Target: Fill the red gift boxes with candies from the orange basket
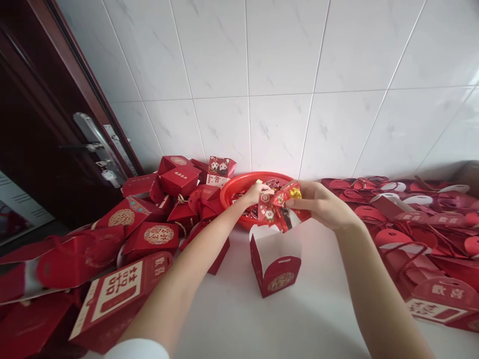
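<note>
Left arm: the left forearm (190, 259) is stretched from the lower left up toward the middle, with a white sleeve (138, 349) seen at the bottom edge.
Left hand: the left hand (259, 193) is held over the basket with its fingers bent, close beside the packets in the other hand; whether anything is gripped by it cannot be told.
Right arm: the right forearm (377, 289) is raised from the lower right, and the wrist is turned inward to the left.
Right hand: the right hand (318, 202) is closed on several red packets (279, 208), which are pinched with the thumb laid in front.
Packets: they are held above the back part of the open box, beside the basket's right side.
Open box: the red box (282, 276) is stood upright on the white bench (232, 319), its white inside exposed.
Basket: the orange-red basket (226, 192) is set near the tiled wall (280, 124) and filled with small wrapped pieces (249, 213).
Sides: red boxes (151, 238) are heaped at the left; more handled cartons (441, 299) are ranged at the right.
</note>
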{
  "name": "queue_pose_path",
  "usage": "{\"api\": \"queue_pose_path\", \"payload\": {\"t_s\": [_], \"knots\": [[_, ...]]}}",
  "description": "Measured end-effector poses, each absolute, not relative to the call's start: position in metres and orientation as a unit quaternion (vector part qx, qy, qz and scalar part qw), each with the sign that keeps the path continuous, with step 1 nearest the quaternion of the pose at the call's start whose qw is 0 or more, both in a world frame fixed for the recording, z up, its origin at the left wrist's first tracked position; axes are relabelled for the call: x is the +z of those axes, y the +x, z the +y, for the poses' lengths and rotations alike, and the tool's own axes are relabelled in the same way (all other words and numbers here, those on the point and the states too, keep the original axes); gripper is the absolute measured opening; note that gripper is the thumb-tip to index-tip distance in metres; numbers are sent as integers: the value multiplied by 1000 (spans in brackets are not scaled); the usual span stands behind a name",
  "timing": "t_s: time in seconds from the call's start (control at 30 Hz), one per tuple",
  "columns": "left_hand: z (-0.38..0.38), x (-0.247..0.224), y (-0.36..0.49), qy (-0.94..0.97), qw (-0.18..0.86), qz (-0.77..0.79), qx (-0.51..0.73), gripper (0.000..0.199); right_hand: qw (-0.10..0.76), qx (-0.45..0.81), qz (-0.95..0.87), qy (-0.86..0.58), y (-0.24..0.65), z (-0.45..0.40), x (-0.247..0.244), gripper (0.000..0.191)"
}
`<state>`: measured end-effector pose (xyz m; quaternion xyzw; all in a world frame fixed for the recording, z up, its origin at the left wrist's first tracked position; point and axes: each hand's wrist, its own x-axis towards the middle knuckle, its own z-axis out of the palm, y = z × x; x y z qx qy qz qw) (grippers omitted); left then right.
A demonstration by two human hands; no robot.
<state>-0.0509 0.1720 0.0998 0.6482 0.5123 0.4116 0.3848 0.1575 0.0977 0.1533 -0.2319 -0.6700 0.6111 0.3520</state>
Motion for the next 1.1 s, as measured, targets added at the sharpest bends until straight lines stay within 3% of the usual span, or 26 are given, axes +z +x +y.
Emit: {"api": "queue_pose_path", "payload": {"t_s": [0.17, 0.37, 0.6, 0.83, 0.93, 1.1], "knots": [[166, 121, -42, 648, 401, 481, 433, 23, 241, 507, -785, -259, 160, 77, 164, 13], [130, 160, -38, 651, 384, 474, 452, 17, 284, 456, -799, -271, 159, 71, 166, 14], [40, 165, -51, 723, 190, 650, 139, 21, 344, 466, -774, -255, 155, 61, 169, 12], [23, 136, -71, 698, 339, 613, 149, 12, 260, 379, -849, -259, 134, 66, 149, 16], [24, 130, -79, 704, 339, 600, 173, 17, 231, 367, -867, -246, 130, 71, 139, 16], [22, 117, -86, 716, 351, 568, 203, 18, 257, 325, -870, -268, 132, 73, 135, 13]]}}
